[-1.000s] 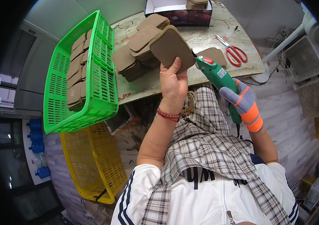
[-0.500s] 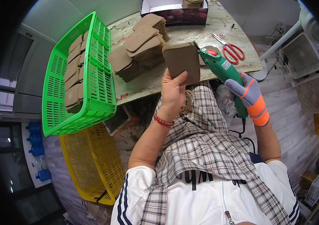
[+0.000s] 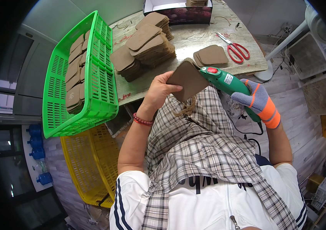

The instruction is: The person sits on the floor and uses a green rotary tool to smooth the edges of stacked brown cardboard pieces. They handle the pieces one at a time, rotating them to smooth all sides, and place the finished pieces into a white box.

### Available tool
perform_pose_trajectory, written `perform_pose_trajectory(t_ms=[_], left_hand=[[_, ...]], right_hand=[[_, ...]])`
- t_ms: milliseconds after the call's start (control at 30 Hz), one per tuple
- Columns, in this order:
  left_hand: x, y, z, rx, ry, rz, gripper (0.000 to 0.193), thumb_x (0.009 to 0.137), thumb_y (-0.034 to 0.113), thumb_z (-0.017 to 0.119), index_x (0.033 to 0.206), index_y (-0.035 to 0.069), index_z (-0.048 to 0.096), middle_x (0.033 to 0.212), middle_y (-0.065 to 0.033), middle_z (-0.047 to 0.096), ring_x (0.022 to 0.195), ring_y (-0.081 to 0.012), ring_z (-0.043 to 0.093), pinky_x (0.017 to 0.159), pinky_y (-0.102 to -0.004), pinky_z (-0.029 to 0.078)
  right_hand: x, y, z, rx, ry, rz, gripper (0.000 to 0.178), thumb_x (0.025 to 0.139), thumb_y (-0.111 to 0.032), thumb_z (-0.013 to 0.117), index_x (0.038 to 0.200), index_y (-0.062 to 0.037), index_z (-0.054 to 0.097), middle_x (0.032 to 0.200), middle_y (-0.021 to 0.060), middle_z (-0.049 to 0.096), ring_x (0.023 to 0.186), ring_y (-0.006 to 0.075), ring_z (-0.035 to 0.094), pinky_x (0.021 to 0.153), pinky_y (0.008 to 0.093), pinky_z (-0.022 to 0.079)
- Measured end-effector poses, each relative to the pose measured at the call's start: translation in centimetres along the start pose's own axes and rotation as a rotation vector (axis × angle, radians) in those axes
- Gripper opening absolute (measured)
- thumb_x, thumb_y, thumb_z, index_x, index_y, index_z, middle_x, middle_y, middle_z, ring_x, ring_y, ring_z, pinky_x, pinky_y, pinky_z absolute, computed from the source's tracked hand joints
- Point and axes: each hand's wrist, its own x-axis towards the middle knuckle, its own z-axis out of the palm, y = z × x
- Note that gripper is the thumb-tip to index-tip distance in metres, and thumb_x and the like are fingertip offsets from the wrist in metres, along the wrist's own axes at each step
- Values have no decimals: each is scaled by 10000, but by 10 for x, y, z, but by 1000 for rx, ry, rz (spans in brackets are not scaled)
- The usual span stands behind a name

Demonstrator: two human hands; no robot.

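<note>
Between the thumb and fingers of my bare left hand is a brown rounded pad, tilted over my lap. My gloved right hand wraps round a green corded power tool with a red switch. The tool's front end meets the pad's right edge; whether its tip touches cannot be made out. Beyond the held pad, a few similar pads lie fanned on the table. Taller stacks of brown pads stand to the left of them.
Red-handled scissors lie at the table's right. A green crate holding rows of pads stands on the left, above a yellow crate. A dark printed box sits at the back. The tool's black cord hangs beside my right leg.
My left hand has moved left and a little down, turning the pad to a slant. The tool has dropped slightly and tipped flatter, uncovering the fanned pads behind.
</note>
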Motion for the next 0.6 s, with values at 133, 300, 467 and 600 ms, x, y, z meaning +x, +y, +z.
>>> perform_pose_trajectory(t_ms=[133, 300, 467, 600], left_hand=[[-8, 4, 2, 101, 4, -62, 369, 752, -130, 590, 1108, -34, 605, 1019, -54, 643, 877, -103, 596, 799, -236, 480], [-12, 20, -9, 357, 52, 69, 323, 719, -130, 625, 1015, -11, 572, 915, -30, 624, 883, -95, 577, 783, -232, 473], [-15, 29, -27, 310, 189, 167, 322, 695, -111, 684, 953, 27, 550, 834, -7, 614, 794, -87, 594, 721, -236, 493], [-16, 28, -37, 164, 194, 219, 223, 710, -82, 707, 867, 36, 601, 811, -16, 653, 741, -85, 607, 692, -229, 496]], right_hand=[[5, 0, 4, -3, -18, 7, 412, 777, -303, 744, 1033, -8, 612, 664, -22, 574, 543, 29, 497, 477, 192, 400], [7, -1, 4, -10, -57, 18, 417, 777, -310, 741, 1033, -7, 613, 659, -21, 575, 538, 36, 505, 478, 198, 408], [5, 0, 6, 46, -85, 34, 432, 774, -308, 745, 1046, -4, 604, 687, -12, 593, 560, 40, 523, 493, 201, 425], [6, 3, 8, 56, -161, 69, 436, 774, -300, 748, 1051, 2, 597, 698, -2, 601, 566, 43, 534, 499, 203, 434]])
